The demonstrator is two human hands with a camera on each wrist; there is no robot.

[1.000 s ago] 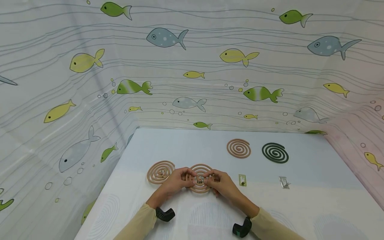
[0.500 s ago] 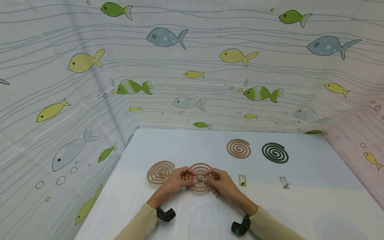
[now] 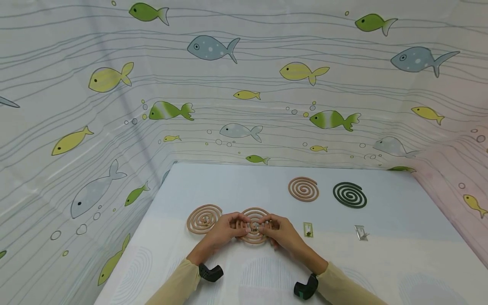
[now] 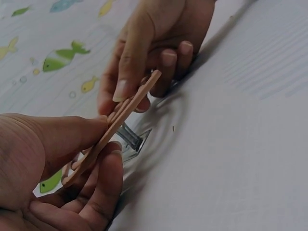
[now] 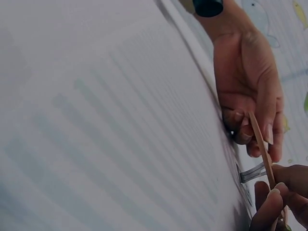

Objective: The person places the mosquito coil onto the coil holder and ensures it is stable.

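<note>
Both hands meet at a brown mosquito coil [image 3: 254, 209] near the front middle of the table. My left hand [image 3: 225, 229] pinches its left part between thumb and fingers. From the other side, my right hand [image 3: 283, 233] pinches the coil too. In the left wrist view the coil [image 4: 113, 126] is seen edge-on, raised off the table. Below it a metal coil stand [image 4: 131, 138] rests on the tabletop, its upright reaching the coil's underside. How the upright meets the coil's centre is hidden by the coil and fingers.
Another brown coil [image 3: 206, 219] lies left of my left hand, with something small at its centre. At the back right are a brown coil [image 3: 303, 189] and a dark green coil [image 3: 349, 195]. Two metal stands [image 3: 308, 230] lie in front of them. Fish-printed cloth surrounds the table.
My hands and the coil stay almost in place. My right wrist has shifted very slightly left, and the coil's near edge sits a touch higher in the head view.
</note>
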